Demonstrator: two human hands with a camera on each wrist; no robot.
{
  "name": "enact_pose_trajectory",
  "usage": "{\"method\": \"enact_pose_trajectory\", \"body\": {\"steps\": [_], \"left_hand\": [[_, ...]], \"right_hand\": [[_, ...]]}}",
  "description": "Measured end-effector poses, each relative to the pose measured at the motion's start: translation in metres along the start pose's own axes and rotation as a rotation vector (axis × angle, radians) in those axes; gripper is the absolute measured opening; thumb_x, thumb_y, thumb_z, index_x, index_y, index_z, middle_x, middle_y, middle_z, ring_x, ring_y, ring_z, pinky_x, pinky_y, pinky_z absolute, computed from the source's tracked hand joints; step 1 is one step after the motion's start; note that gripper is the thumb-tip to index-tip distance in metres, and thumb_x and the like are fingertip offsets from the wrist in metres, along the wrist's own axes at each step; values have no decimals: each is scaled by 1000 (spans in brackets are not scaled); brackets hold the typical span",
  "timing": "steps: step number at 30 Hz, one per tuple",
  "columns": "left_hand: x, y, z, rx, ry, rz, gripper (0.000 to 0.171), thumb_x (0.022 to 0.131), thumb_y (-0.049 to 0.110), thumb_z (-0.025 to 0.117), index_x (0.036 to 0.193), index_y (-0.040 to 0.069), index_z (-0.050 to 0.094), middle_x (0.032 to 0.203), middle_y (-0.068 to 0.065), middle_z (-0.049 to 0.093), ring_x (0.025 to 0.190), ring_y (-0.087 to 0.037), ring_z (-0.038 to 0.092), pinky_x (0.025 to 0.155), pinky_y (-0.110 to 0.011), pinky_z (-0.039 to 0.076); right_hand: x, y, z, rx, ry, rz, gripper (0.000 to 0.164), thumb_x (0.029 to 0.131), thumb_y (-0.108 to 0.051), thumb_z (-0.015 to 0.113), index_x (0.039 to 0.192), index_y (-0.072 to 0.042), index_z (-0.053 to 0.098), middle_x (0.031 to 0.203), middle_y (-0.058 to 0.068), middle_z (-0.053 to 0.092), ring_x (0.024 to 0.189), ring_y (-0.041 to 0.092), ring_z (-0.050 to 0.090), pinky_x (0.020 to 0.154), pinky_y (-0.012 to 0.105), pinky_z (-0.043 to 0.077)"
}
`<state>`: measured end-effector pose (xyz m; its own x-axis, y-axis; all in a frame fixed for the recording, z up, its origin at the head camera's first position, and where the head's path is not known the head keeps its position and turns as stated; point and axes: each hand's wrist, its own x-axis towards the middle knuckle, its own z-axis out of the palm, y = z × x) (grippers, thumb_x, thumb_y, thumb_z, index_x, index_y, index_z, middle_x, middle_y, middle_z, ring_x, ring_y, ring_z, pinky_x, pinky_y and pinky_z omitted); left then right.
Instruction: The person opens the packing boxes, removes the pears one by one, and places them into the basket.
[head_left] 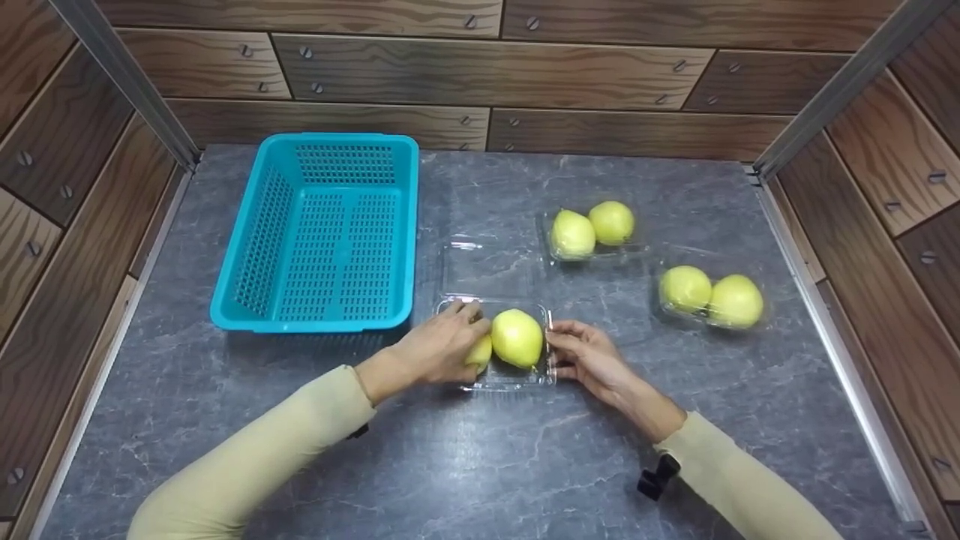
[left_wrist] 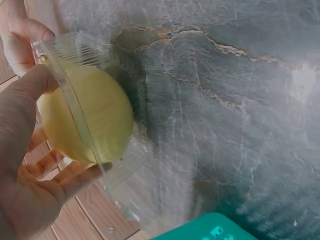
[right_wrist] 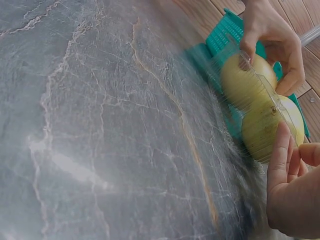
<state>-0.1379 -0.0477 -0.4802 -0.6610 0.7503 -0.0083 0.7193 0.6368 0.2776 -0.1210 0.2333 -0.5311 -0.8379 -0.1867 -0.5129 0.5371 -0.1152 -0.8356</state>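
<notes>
In the head view an open clear plastic clamshell container (head_left: 517, 384) lies in the middle of the table, its lid (head_left: 491, 271) folded back away from me. Two yellow lemons sit in its base. The left lemon (head_left: 480, 355) is partly hidden by my left hand (head_left: 442, 346), whose fingers and thumb grip it from above. Beside it the right lemon (head_left: 517, 338) is untouched. My right hand (head_left: 596, 367) holds the container's right rim between thumb and fingers. In the right wrist view both lemons (right_wrist: 272, 127) show through the clear plastic.
A turquoise perforated basket (head_left: 411, 247) stands at the left with nothing in it. At the right are two more clear containers, a far one (head_left: 596, 255) and a nearer one (head_left: 705, 319), each with two lemons. Wood-patterned walls (head_left: 487, 71) enclose the table.
</notes>
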Motion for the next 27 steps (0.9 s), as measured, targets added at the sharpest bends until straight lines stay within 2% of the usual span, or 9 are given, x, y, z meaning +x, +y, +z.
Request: {"method": "enact_pose_trajectory", "body": {"steps": [10, 17, 22, 27], "left_hand": [[2, 2, 2, 21, 22, 20, 48, 81, 26, 84, 119, 2, 65, 120, -16, 63, 109, -33, 61, 93, -42, 63], [4, 4, 3, 30, -24, -7, 51, 83, 26, 85, 122, 3, 64, 122, -17, 62, 112, -34, 61, 90, -43, 65], [6, 4, 1, 5, -57, -38, 55, 82, 26, 86, 127, 3, 63, 126, -17, 61, 116, -34, 60, 95, -44, 64], [5, 4, -1, -17, -59, -39, 56, 83, 26, 87, 128, 3, 63, 128, -17, 61, 119, -35, 60, 98, -45, 63]], "right_hand": [[0, 2, 0, 8, 5, -8, 13, 100, -8, 67, 110, -12, 60, 89, -3, 64, 70, 10, 63, 62, 23, 61], [1, 2, 0, 5, 3, -15, 13, 100, -8, 67, 110, -12, 60, 90, -4, 64, 71, 10, 63, 63, 24, 62], [1, 1, 0, 3, 4, -13, 15, 100, -9, 68, 112, -11, 60, 91, -3, 64, 72, 11, 63, 65, 24, 62], [1, 2, -1, 1, 6, -10, 14, 99, -8, 68, 111, -12, 62, 91, -3, 65, 72, 10, 63, 64, 24, 61]]}}
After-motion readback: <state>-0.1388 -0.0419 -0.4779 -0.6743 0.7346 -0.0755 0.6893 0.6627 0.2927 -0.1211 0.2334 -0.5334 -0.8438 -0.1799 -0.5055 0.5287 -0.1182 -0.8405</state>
